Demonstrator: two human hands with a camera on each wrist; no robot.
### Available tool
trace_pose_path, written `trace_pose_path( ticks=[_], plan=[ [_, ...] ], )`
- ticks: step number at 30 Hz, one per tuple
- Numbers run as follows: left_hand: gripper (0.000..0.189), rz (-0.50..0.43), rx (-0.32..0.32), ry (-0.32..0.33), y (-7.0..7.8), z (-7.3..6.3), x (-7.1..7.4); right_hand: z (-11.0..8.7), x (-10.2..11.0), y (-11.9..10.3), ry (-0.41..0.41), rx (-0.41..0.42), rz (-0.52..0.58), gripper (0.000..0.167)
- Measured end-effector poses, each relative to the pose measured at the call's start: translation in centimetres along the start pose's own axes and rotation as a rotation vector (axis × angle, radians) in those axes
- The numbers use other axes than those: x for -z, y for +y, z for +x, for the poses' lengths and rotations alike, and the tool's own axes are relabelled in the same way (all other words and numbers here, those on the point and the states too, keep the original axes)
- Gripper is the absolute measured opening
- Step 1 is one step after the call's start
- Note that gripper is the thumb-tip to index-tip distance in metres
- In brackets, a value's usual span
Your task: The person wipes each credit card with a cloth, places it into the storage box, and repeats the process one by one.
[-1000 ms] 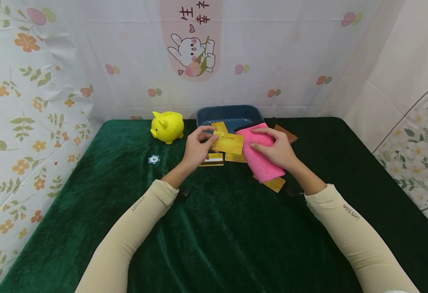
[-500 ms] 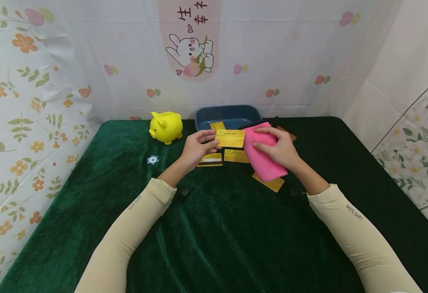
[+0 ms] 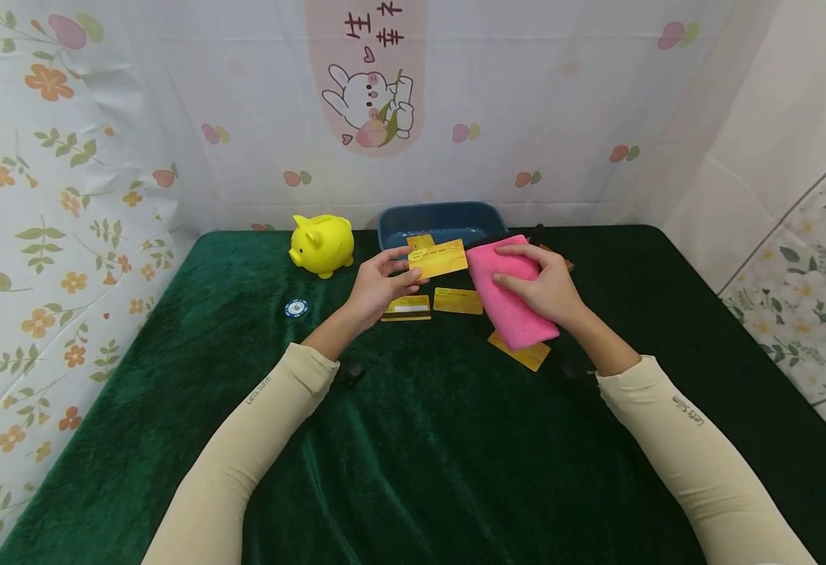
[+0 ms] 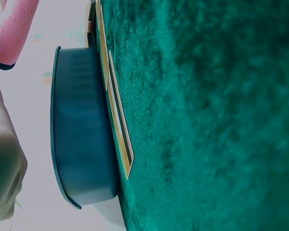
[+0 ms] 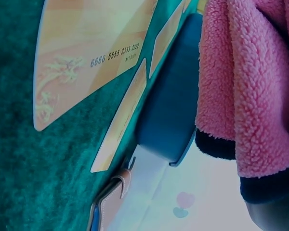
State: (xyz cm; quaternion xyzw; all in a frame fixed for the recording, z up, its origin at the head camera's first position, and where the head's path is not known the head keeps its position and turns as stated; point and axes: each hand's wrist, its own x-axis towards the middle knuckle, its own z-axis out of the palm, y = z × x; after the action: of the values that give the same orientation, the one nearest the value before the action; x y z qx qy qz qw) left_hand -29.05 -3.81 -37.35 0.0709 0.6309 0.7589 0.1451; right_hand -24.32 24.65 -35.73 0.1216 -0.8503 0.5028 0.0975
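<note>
My left hand [image 3: 378, 284] pinches a gold bank card [image 3: 437, 260] by its left end, its number side toward the head camera. Beside it, my right hand [image 3: 542, 284] grips a folded pink fleece cloth [image 3: 505, 302] with a dark edge band. The card's right end comes close to the cloth's upper left edge. In the left wrist view, part of my left hand [image 4: 5, 159] shows at the left, below the pink cloth [image 4: 14, 31]; the held card is out of sight there. Fleecy folds of the cloth [image 5: 260, 96] fill the right of the right wrist view.
Several gold cards lie on the green cloth, including a striped one [image 3: 406, 308] and one [image 3: 522, 355] below the pink cloth. Behind is a blue tray [image 3: 444, 213]. A yellow piggy bank [image 3: 323, 245] and poker chip [image 3: 296, 308] stand left; a brown wallet [image 5: 113, 199] is right.
The held card has tilted, its right end up, and now sits slightly left and apart from the pink cloth. My right hand has shifted slightly right with the cloth.
</note>
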Motion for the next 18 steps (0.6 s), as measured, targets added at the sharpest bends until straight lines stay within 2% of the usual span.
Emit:
trace_pose_path(
  ticks=[10, 18],
  plan=[
    [0.054, 0.055, -0.046, -0.04, -0.22, -0.27, 0.02, -0.13, 0.15, 0.16, -0.003, -0.016, 0.004, 0.043],
    [0.056, 0.124, -0.116, -0.057, -0.14, -0.25, 0.04, -0.09, 0.24, -0.07, 0.005, -0.028, -0.002, 0.043]
  ],
)
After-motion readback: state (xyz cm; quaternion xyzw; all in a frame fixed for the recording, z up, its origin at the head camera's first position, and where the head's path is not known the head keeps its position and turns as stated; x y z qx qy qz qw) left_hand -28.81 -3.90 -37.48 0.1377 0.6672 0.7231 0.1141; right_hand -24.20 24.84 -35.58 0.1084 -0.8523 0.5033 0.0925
